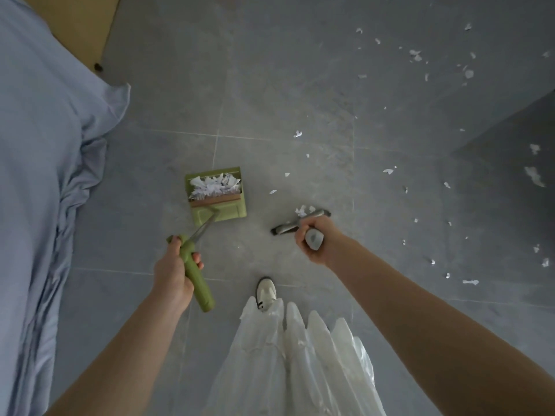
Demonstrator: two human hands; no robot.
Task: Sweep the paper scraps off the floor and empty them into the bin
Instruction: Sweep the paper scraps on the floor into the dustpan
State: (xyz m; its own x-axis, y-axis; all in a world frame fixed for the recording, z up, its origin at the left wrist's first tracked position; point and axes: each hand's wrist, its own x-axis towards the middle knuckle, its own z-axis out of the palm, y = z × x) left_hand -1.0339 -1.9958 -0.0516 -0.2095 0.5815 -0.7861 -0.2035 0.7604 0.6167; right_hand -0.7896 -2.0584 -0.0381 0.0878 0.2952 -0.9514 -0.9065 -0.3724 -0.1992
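— What are the hands doing?
— The left hand [174, 271] is wrapped round the green handle of the dustpan [216, 195], which sits on the grey floor [270, 85]. The right hand [315, 241] grips the grey broom [300, 224] handle, its head down on the floor just right of the dustpan.
— And the paper?
— A heap of paper scraps [214, 185] lies in the dustpan, a few sit at the broom head, and many more are scattered over the floor to the right.
— Anything else?
— A blue bedsheet [45, 175] on the left, a white skirt [300, 355] and one shoe [265, 292] below.
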